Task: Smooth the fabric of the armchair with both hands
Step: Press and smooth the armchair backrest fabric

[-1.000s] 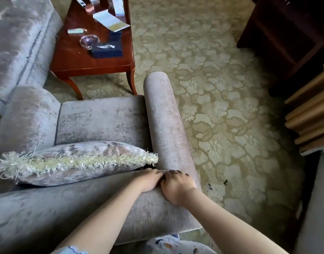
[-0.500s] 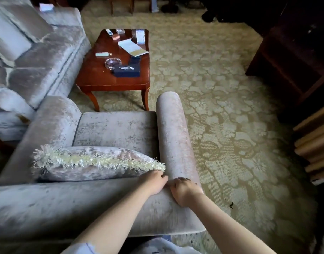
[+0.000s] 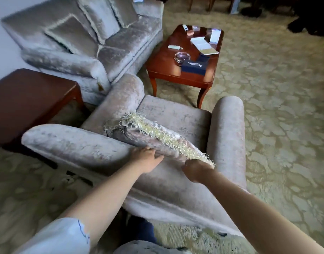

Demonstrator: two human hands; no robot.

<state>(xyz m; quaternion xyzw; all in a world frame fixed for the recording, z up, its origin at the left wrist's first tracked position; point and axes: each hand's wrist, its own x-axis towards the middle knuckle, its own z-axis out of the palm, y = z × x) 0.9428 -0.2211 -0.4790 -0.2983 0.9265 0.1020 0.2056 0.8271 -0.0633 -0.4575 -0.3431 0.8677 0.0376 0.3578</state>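
Note:
I look from behind at the pale velvet armchair (image 3: 80,147), down over its rolled backrest. A matching cushion (image 3: 154,142) with a cream fringe leans on the seat against the backrest. My left hand (image 3: 148,159) lies on top of the backrest with its fingers stretched out, their tips touching the cushion's lower edge. A little to the right, my right hand (image 3: 196,170) rests on the backrest top, just below the cushion's fringed corner. Its fingers bend forward and vanish under the fringe, so its hold is hidden.
A matching sofa (image 3: 121,43) with cushions stands at the back left. A wooden coffee table (image 3: 163,70) bearing papers, a glass ashtray and a dark box is beyond the chair. A dark side table (image 3: 29,96) is on the left, over patterned carpet (image 3: 276,107).
My hands, pressed together near the right arm before, have parted and shifted left along the backrest top. The view has swung left and risen, showing the sofa and side table.

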